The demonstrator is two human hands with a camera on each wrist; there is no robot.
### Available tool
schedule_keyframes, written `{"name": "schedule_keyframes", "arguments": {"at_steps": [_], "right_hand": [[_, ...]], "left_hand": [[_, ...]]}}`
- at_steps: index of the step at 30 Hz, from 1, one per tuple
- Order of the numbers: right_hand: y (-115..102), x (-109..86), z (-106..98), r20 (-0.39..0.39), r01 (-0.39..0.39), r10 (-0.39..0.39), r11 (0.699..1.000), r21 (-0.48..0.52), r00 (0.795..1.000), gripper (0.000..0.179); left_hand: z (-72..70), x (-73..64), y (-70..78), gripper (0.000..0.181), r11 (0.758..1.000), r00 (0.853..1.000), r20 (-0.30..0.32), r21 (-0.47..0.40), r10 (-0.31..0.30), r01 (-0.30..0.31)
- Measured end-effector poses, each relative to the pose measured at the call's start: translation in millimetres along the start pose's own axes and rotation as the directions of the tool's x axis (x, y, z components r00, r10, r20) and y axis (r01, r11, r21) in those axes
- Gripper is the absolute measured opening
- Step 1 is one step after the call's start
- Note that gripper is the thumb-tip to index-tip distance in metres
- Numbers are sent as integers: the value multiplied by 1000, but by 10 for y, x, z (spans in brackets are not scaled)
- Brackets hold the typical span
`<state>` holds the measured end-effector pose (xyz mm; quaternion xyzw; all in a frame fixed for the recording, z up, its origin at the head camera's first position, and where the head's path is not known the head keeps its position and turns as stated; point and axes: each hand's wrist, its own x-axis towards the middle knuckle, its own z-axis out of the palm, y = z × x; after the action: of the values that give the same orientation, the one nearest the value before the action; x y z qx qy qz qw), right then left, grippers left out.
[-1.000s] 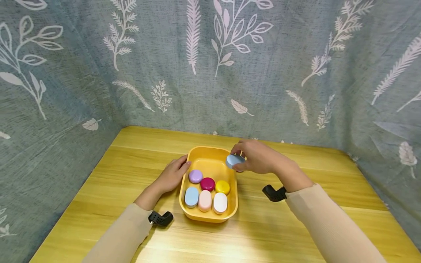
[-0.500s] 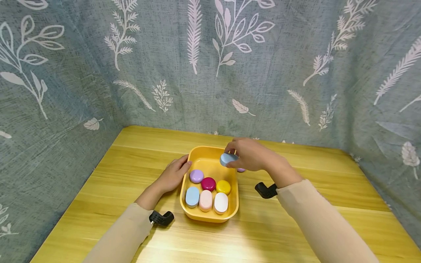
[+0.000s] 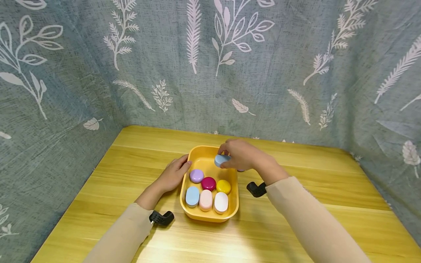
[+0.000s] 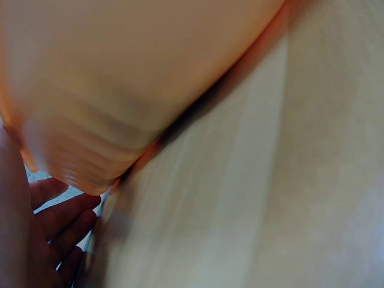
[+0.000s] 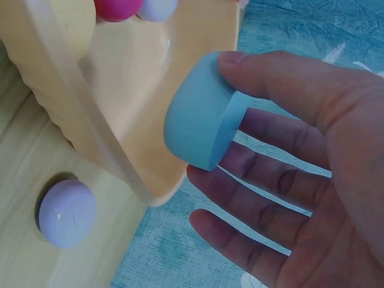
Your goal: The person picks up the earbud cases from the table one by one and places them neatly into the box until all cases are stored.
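Note:
My right hand [image 3: 241, 155] pinches a light blue oval block [image 3: 221, 160] between thumb and fingertips. It hangs over the far right part of a yellow plastic bin [image 3: 181, 193]. In the right wrist view the blue block [image 5: 198, 114] looks tilted, with a flat face towards the fingers. My left hand [image 3: 172, 174] rests against the bin's left wall, thumb at the rim, fingers fairly straight along the outside. Inside the bin lie a lilac round piece [image 3: 196, 176], a magenta one [image 3: 208, 183], a yellow one [image 3: 223, 187], and blue [image 3: 192, 196], pink [image 3: 205, 200] and white [image 3: 221, 202] ovals.
A lilac round piece [image 5: 67, 213] lies on the wooden table outside the bin's right wall, mostly hidden by my hand in the head view. Black wrist mounts [image 3: 162, 218] sit at both cuffs. A patterned grey-blue curtain [image 3: 184, 98] closes off the back and sides.
My right hand has moved left with the blue block, from the bin's right rim to above its inside. The lilac piece outside has come partly into sight. My left hand stays put.

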<state>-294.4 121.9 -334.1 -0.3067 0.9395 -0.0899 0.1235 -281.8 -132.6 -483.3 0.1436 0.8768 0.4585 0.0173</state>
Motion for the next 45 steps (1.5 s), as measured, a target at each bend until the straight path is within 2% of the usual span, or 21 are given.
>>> {"name": "schedule_keyframes", "arguments": {"at_steps": [9, 23, 34, 45], "right_hand": [[-4, 94, 128, -9, 16, -17, 998, -62, 1000, 37], [-8, 143, 267, 11, -19, 20, 996, -86, 1000, 42], [11, 186, 347, 38, -37, 40, 997, -63, 999, 36], [46, 215, 425, 55, -40, 46, 994, -98, 997, 37]], "left_hand": [[-5, 0, 9, 60, 1000, 1000, -1, 21, -5, 5], [-15, 4, -9, 61, 1000, 1000, -1, 18, 0, 0], [-20, 1, -22, 67, 1000, 1000, 19, -2, -5, 5], [-28, -7, -18, 65, 1000, 1000, 25, -11, -9, 9]]}}
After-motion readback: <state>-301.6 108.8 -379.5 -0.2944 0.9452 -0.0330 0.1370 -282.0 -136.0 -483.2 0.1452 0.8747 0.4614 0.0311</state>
